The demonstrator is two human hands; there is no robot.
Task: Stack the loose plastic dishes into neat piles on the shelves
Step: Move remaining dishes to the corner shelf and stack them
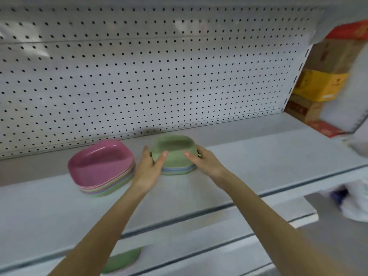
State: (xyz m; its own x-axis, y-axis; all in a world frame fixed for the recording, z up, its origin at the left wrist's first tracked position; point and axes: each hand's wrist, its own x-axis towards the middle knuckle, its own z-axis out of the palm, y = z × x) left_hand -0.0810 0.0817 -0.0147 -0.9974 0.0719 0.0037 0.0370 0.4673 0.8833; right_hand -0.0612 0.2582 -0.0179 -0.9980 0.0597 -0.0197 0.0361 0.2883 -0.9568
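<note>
A small pile of bowls with a green one on top and blue and green rims below stands on the white shelf near the pegboard. My left hand clasps its left side, thumb on the rim. My right hand clasps its right side the same way. To the left a pile of rounded square plates, pink on top with pastel rims below, rests on the same shelf, close to my left wrist. A green dish shows on a lower shelf under my left forearm.
A white pegboard backs the shelf. Stacked cardboard boxes in brown, yellow and red stand beyond the shelf's right end. A white plastic bag with something blue lies at lower right. The shelf's front edge runs below my forearms.
</note>
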